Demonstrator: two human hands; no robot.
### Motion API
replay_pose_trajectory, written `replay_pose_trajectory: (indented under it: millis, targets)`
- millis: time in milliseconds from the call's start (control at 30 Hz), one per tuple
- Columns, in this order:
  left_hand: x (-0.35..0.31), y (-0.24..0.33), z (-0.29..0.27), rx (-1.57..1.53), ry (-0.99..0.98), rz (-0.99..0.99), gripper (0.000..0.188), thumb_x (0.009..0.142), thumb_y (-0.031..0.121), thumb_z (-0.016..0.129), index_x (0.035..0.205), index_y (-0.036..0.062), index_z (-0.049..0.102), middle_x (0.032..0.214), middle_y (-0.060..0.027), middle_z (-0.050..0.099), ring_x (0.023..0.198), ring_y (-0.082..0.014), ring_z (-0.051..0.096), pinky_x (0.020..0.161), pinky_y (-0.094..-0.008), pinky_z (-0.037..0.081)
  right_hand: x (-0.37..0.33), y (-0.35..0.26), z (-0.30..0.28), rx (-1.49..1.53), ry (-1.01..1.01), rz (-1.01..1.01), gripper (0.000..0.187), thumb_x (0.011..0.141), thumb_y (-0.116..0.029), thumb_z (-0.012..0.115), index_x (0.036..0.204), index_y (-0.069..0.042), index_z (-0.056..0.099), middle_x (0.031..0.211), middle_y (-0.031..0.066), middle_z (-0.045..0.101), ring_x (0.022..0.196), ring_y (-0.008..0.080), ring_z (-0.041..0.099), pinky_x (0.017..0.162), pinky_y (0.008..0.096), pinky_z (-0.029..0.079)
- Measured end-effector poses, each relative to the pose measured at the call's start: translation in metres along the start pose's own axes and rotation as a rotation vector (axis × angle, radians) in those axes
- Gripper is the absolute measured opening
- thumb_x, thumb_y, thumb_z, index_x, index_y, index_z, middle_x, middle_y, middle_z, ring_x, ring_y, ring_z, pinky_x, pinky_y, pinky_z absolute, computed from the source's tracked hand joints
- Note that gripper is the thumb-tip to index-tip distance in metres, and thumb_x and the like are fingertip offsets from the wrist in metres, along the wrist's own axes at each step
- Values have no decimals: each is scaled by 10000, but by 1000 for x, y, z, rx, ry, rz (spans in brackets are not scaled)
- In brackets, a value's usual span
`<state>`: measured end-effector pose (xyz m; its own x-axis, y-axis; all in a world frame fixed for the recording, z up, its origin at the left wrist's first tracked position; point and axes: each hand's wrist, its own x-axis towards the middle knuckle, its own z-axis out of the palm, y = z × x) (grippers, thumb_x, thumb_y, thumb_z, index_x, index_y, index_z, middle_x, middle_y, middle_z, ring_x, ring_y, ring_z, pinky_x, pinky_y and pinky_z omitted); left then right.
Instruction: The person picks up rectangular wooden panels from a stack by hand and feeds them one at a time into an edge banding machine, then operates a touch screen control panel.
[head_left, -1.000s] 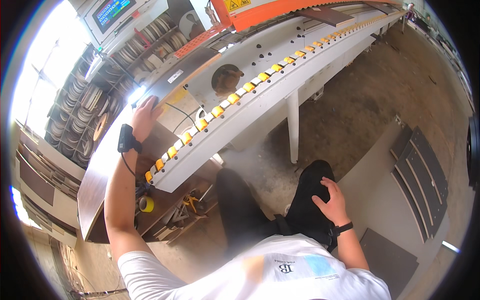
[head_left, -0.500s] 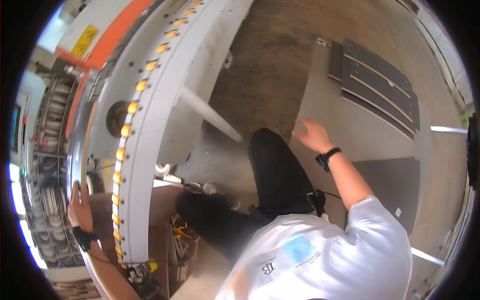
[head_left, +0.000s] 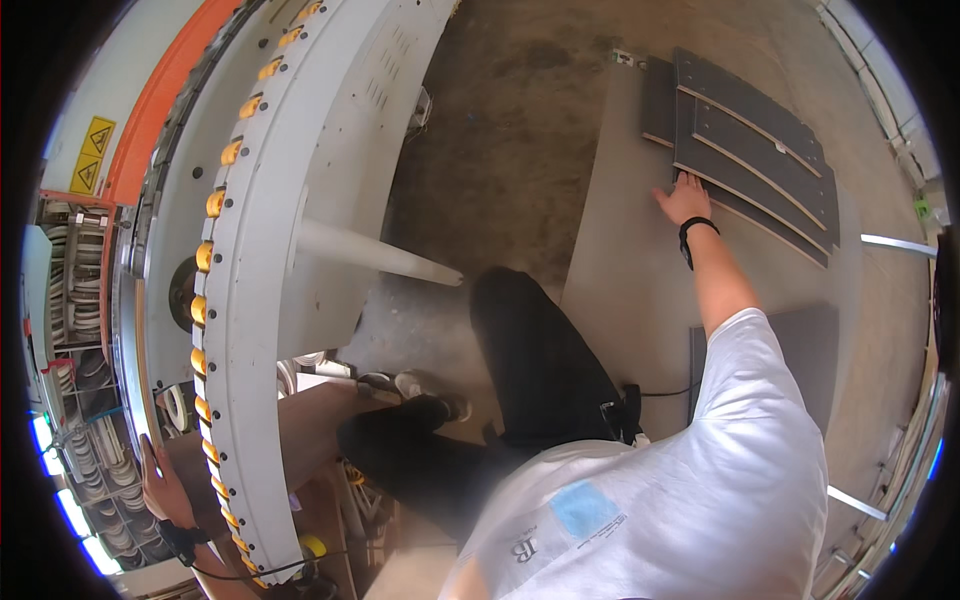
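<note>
My right hand (head_left: pixel 686 202) reaches to the near edge of a fanned stack of dark grey panels (head_left: pixel 735 150). Its fingertips touch a panel's pale edge, fingers stretched, thumb apart. At the far left, my left hand (head_left: pixel 168 490) closes on the lower end of a long narrow panel (head_left: pixel 138 400), seen nearly edge-on along the machine. Part of that grip is hidden. A machine beam (head_left: pixel 250 290) with a row of yellow rollers (head_left: pixel 204 257) stands between my left arm and my legs.
A grey support bar (head_left: pixel 380 250) juts from the machine toward my knee. The stacked panels lie on a large grey sheet (head_left: pixel 620 260). Another dark panel (head_left: pixel 810 370) lies beside my right arm. Racks of rolled edging (head_left: pixel 75 290) stand at the far left.
My right hand has moved away from my knee, up and right to the panel stack. My left hand has shifted lower in the picture. The view has turned slightly.
</note>
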<state>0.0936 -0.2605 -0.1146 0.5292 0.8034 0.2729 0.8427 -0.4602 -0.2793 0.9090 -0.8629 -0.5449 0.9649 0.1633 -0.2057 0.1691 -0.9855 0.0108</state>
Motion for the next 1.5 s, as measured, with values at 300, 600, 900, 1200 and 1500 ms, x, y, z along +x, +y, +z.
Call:
replay_pose_trajectory:
  millis: [300,600,900,1200,1500]
  targets:
    - [1,-7,-3,-71,-38,-21,534,1175,425,568,1637,159,597,1455,-195,740,1246,-403,759,937,-484,603,-6,11,19,-43,146,-93,926,1048,-591,604,1700,35,402,1801,225,366,1673,348,346,1338,496,348]
    - [-3,-2,0,-71,-27,-80,524,1176,451,558,1647,225,595,1483,-169,732,1282,-390,745,969,-472,594,-25,20,5,-105,81,-162,809,1002,-444,607,1648,27,489,1766,219,435,1636,349,419,1349,479,342]
    - [-2,7,-5,-59,-14,-55,527,1172,453,562,1640,214,602,1435,-172,755,1242,-403,759,944,-483,600,-39,34,4,-50,54,-207,728,990,-420,595,1572,18,593,1683,216,553,1579,349,507,1347,453,352]
    - [-4,14,-6,4,8,-40,525,1175,467,544,1634,220,604,1437,-192,743,1224,-427,754,922,-506,606,-52,26,16,-165,103,-165,755,1088,-497,561,1659,-8,497,1727,189,507,1611,330,460,1340,533,338]
    - [3,0,-6,-49,-76,-59,547,1175,447,553,1652,180,582,1480,-203,724,1321,-418,719,1000,-486,584,-11,13,65,18,476,40,635,1130,-471,573,1585,-30,600,1671,169,574,1551,347,525,1272,548,431]
